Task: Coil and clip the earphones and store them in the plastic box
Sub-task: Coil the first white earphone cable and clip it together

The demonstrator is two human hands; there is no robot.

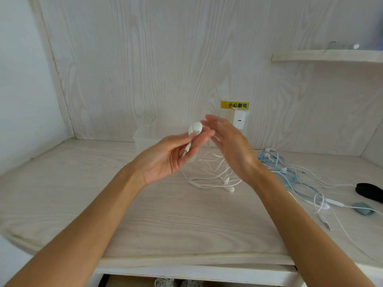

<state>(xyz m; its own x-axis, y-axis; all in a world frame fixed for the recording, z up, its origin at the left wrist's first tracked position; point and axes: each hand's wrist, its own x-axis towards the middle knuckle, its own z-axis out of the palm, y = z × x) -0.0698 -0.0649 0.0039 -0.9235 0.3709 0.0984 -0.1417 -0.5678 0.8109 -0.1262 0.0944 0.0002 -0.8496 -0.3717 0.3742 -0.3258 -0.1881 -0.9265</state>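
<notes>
Pinched between thumb and fingers, the left hand (165, 156) has its grip clamped on a white earphone set (194, 129): both buds poke out above the fingertips and the jack plug (186, 151) hangs below them, while the cord trails down to a loose tangle on the desk (103, 193); the right hand (230, 146) hovers just beside, fingers straight and apart, holding nothing as far as can be seen, though it is blurred.

Going by size: the desk carries everything; at its back, partly hidden behind the left hand, stands the translucent plastic box (145, 137), one in number, and whether anything lies in it cannot be told; right of the hands sprawl a light-blue earphone set (290, 179) and another white set (329, 204), their cords crossing, so that three sets seems a fair count, though the overlap leaves it uncertain; near the right edge lie a black item (369, 191) and a small teal clip (363, 211), one of each.

The task looks barely begun: the ends of one cord are gathered, yet no coil is wound, no clip is fastened, and nothing is seen stored; coiling, clipping and boxing appear to remain for every set.
</notes>
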